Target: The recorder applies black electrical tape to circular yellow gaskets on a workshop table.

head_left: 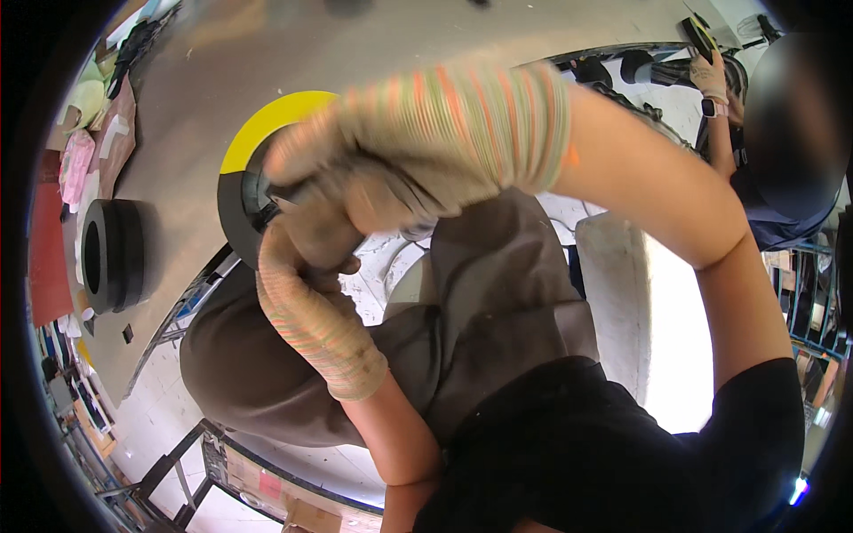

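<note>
A thick ring, part bright yellow and part black, lies at the near edge of the brown table, with dark grey inside it. My left hand, in a striped knit glove with a grey coated palm, curls closed at the ring's near right side. Whatever it grips is hidden between the two hands. Over the ring's right part reaches my right hand, gloved alike and smeared by motion. Its fingers bend down toward the left hand, and I cannot make out what they hold.
Black thick rings stand on the brown table at left. Bags and a pink bundle line the far left. At right, another person's gloved hand holds a dark, yellow-edged piece. A metal frame stands at lower left.
</note>
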A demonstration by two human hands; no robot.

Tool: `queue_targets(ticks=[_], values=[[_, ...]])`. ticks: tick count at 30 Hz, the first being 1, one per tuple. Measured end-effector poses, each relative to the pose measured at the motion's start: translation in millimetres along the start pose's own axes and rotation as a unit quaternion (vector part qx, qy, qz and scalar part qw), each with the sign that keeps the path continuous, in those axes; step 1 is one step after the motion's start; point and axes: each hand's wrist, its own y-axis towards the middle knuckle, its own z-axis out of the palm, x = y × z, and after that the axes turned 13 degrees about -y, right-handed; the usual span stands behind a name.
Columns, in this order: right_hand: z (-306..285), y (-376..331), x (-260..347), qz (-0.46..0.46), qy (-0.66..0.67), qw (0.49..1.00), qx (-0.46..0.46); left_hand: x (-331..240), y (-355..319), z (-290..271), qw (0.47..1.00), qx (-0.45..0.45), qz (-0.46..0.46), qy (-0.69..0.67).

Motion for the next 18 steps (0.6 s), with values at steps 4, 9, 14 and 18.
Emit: queue_targets(ticks=[4, 9, 14, 18], values=[[71.9, -55.4, -9.1, -0.24, -0.388, 0.853, -0.253, -8.9, 7.6, -7.7, 0.996, -0.059, 0.001, 0.072], [80.6, -77.5, -73.6, 0.238, -0.117, 0.92, -0.288, -4.9, 11.7, 2.7, 0.997, -0.052, -0.021, 0.055], [1.4, -14.8, -121.1, 0.028, -0.331, 0.897, -0.292, -4.2, 10.9, -17.9, 0.997, 0.022, -0.071, 0.012], [-10.3, 0.2, -127.6, -0.117, -0.39, 0.869, -0.28, -7.0, 9.5, -20.3, 0.996, 0.015, -0.091, 0.0]])
